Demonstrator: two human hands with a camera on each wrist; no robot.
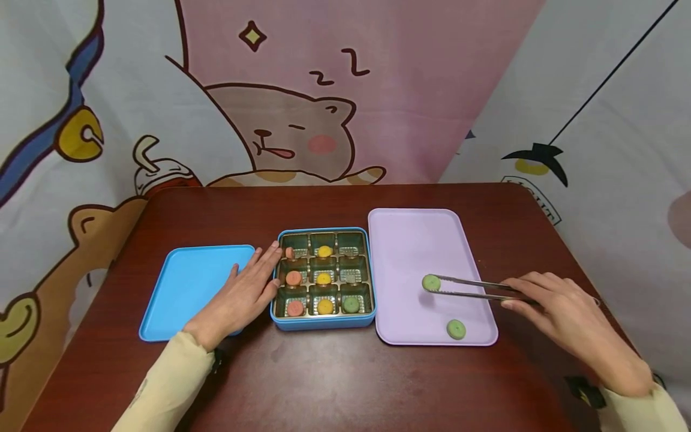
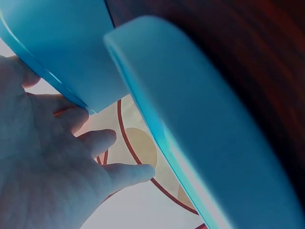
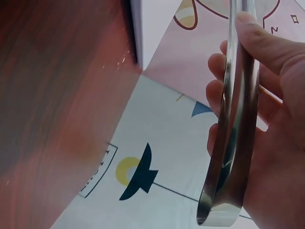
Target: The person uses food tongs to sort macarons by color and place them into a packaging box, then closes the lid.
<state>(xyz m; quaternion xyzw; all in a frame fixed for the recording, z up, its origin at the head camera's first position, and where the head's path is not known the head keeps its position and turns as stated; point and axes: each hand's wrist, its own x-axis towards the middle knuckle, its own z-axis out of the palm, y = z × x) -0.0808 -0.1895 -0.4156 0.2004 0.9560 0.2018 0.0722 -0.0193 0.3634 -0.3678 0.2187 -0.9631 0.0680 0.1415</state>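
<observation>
The lilac tray (image 1: 410,240) stood just right of the blue box (image 1: 324,324). The left hand (image 1: 237,300), with fingers extended, was at the box's left edge. Past the tray's right edge, the right hand (image 1: 561,312) gripped the tongs (image 3: 248,105), whose long axis ran leftward toward the box. They held a green piece (image 1: 431,282) over the tray's middle, left of this nearer hand.

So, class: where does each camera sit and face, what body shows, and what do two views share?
Head: on the head, facing forward and down at the blue box; left hand, right hand and sleeves show.
Left wrist: on that wrist, facing forward past the blue box; left hand shows.
Right wrist: on that wrist, facing the tongs and printed backdrop; right hand shows.
Head and right wrist share the tongs.
</observation>
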